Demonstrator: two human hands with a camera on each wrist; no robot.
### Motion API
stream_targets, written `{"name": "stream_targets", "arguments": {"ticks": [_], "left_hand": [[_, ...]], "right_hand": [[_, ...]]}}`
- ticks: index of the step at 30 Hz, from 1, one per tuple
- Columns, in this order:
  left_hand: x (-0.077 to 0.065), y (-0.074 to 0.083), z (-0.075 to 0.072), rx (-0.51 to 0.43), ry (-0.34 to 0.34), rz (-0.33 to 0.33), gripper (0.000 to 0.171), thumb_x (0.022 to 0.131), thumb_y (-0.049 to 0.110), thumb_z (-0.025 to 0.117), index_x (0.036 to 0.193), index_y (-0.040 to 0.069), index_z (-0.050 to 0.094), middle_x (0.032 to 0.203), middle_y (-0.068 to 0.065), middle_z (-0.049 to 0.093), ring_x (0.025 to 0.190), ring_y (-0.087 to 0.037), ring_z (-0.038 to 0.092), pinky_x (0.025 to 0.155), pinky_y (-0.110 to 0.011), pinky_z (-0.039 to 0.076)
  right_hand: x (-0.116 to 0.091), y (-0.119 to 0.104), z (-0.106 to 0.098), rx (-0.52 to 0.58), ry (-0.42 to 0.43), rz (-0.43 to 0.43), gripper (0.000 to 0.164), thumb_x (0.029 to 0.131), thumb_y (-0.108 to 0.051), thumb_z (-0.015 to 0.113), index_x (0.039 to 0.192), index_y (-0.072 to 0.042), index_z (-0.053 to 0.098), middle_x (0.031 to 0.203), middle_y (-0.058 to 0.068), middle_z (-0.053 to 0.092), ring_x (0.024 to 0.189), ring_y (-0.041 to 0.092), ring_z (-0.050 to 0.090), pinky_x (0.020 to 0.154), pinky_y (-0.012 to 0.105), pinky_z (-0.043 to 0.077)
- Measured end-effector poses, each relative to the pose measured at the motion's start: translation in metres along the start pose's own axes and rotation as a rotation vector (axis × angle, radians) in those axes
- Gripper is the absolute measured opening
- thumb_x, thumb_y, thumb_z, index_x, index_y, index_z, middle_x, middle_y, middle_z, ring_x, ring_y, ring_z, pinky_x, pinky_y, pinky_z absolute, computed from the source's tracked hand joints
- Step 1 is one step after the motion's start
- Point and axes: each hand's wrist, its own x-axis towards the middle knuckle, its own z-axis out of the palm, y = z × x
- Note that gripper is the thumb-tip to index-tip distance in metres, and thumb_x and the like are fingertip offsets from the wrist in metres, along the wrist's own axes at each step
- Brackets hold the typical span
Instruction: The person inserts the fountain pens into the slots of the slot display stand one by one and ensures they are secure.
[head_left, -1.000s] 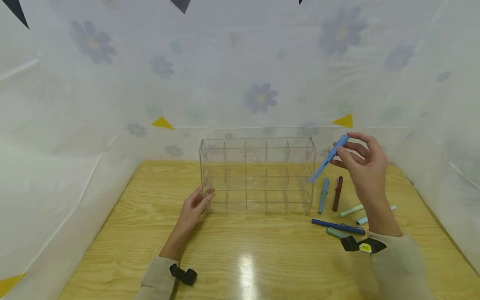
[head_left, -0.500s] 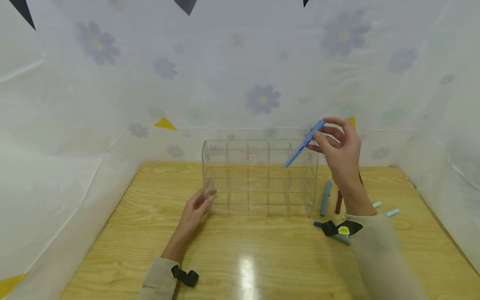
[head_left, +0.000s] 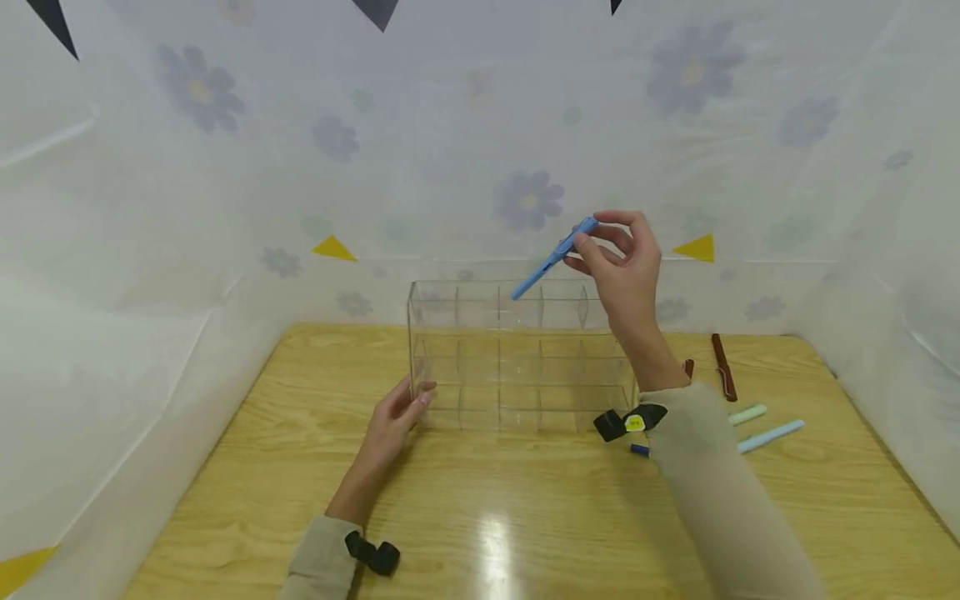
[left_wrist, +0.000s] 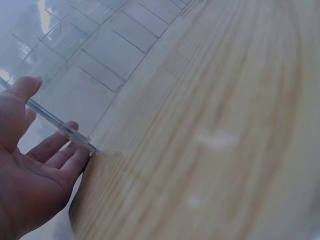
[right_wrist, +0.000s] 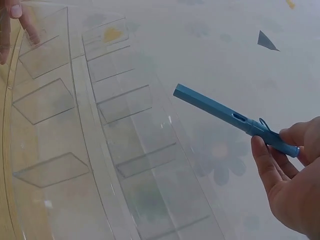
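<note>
A clear acrylic organizer (head_left: 480,358) with several compartments in three rows stands upright on the wooden table. At its lower left side, my left hand (head_left: 390,421) grips the side wall. The left wrist view shows thumb and fingers on either side of the clear wall edge (left_wrist: 55,121). Between thumb and fingertips my right hand (head_left: 630,275) pinches a blue fountain pen (head_left: 551,262) by its clip end. The pen slants down to the left, its lower end overlapping the organizer's top row in the head view. The right wrist view shows the pen's clip and small oval window.
Right of the organizer lie a brown pen (head_left: 722,367), a pale green pen (head_left: 748,414) and a light blue pen (head_left: 772,436). A dark blue pen end (head_left: 640,450) and another brown pen (head_left: 688,369) show beside the right forearm, which hides the rest. Flowered white sheeting (head_left: 450,167) surrounds the table.
My right hand has carried the blue fountain pen left and up, from beside the organizer to over its top middle. My left hand keeps its grip on the organizer's side.
</note>
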Motion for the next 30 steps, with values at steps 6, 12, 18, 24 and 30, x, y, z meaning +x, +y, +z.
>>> {"name": "stream_targets", "arguments": {"ticks": [6,12,18,24,30], "left_hand": [[0.003,0.002,0.004,-0.017,0.01,-0.002,0.052,0.106,0.016,0.06,0.155,0.006,0.044,0.136,-0.024,0.062,0.129,-0.039,0.057,0.096,-0.025,0.048],[0.004,0.0,0.007,-0.042,-0.002,-0.004,0.052,0.106,0.013,0.059,0.155,0.003,0.043,0.135,-0.027,0.062,0.129,-0.04,0.057,0.093,-0.026,0.05],[0.005,0.001,0.01,-0.037,0.0,0.006,0.053,0.106,0.015,0.059,0.156,0.005,0.043,0.135,-0.025,0.062,0.13,-0.039,0.057,0.094,-0.033,0.051],[0.004,0.001,0.011,-0.045,-0.004,-0.005,0.054,0.106,0.017,0.059,0.156,0.007,0.042,0.136,-0.024,0.062,0.131,-0.037,0.056,0.097,-0.039,0.05],[0.001,0.001,0.01,-0.037,-0.001,0.004,0.052,0.107,0.017,0.059,0.154,0.004,0.044,0.136,-0.025,0.062,0.13,-0.036,0.057,0.094,-0.029,0.05]], "right_hand": [[0.007,0.014,0.014,-0.031,0.023,0.012,0.024,0.095,0.001,0.07,0.116,0.003,0.059,0.102,0.019,0.065,0.086,0.027,0.074,0.081,0.039,0.06],[0.006,0.023,0.024,-0.109,-0.022,0.031,0.022,0.096,0.001,0.07,0.114,0.006,0.059,0.103,0.021,0.067,0.085,0.024,0.075,0.081,0.038,0.06],[0.005,0.031,0.03,-0.241,-0.091,0.052,0.024,0.096,-0.002,0.071,0.114,0.009,0.06,0.105,0.025,0.07,0.087,0.023,0.074,0.08,0.035,0.06],[0.001,0.037,0.03,-0.307,-0.148,0.103,0.022,0.097,-0.005,0.071,0.112,0.008,0.061,0.106,0.023,0.071,0.089,0.035,0.073,0.08,0.034,0.06],[-0.001,0.036,0.031,-0.357,-0.199,0.127,0.02,0.097,-0.005,0.071,0.11,0.008,0.064,0.104,0.023,0.071,0.091,0.035,0.074,0.079,0.034,0.06]]}}
